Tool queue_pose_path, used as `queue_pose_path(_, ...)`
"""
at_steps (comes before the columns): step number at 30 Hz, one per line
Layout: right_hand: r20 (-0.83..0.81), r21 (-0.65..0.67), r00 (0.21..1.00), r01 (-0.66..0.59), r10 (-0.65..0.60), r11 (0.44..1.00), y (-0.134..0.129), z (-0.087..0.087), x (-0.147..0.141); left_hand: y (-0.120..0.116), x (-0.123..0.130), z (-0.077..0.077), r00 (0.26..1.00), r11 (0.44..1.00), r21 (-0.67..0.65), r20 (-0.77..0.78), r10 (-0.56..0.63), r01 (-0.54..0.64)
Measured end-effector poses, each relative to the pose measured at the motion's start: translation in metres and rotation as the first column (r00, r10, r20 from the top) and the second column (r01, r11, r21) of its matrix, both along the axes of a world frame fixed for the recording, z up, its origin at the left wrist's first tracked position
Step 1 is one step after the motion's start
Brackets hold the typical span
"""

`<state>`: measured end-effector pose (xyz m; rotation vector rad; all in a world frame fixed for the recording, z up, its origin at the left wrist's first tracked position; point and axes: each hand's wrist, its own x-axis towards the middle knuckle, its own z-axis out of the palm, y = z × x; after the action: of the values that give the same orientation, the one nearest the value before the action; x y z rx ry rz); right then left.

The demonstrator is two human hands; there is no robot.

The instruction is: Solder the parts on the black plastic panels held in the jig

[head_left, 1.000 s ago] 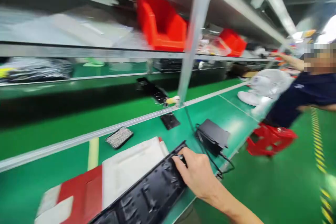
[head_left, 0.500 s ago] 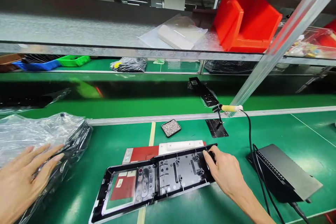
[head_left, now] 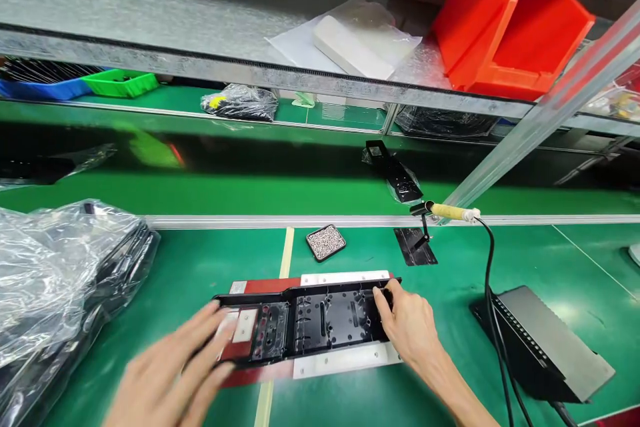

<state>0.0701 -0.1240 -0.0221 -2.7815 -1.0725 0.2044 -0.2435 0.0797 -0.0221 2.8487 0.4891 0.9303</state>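
Now the right hand [head_left: 413, 323] grips the right end of a long black housing [head_left: 345, 317], thumb over its rim. The left hand [head_left: 165, 367], blurred, is open with fingers spread at the housing's left end; whether it touches is unclear. The housing lies in front of the person, over a red and white plate [head_left: 345, 360] on a green bench [head_left: 190, 267].

If the two hands press unevenly, the housing could sit crooked on the plate or slide across it. A careless left fingertip could catch the window's edge. A reach beyond the plate could knock the small dish of tiny pieces [head_left: 326, 242] and spill them.

The housing's hollow inner side faces up. Its long axis runs left to right, roughly along the bench, with the right end slightly farther away. The windowed end points left, and red plate shows through the opening.

Farther out, a plastic-wrapped stack [head_left: 60, 280] lies to the left; a yellow-handled tool [head_left: 450, 212] and a black box [head_left: 525, 340] are to the right.
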Motion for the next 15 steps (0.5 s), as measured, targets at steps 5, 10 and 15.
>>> queue_pose_path(5,-0.013,0.012,1.0,0.004,-0.004,1.0,0.001,-0.005,-0.007,-0.032,0.046,-0.011,0.981,0.966,0.202,-0.144,-0.132,0.16)
queue_pose_path(10,-0.038,0.024,0.999,-0.024,0.025,0.999,-0.005,-0.006,-0.012,-0.031,0.048,-0.034,0.974,0.958,0.242,-0.198,-0.106,0.154)
queue_pose_path(15,0.008,0.089,0.992,-0.126,0.126,0.988,-0.015,-0.009,-0.016,-0.025,0.039,-0.046,0.975,0.955,0.268,-0.211,-0.072,0.129)
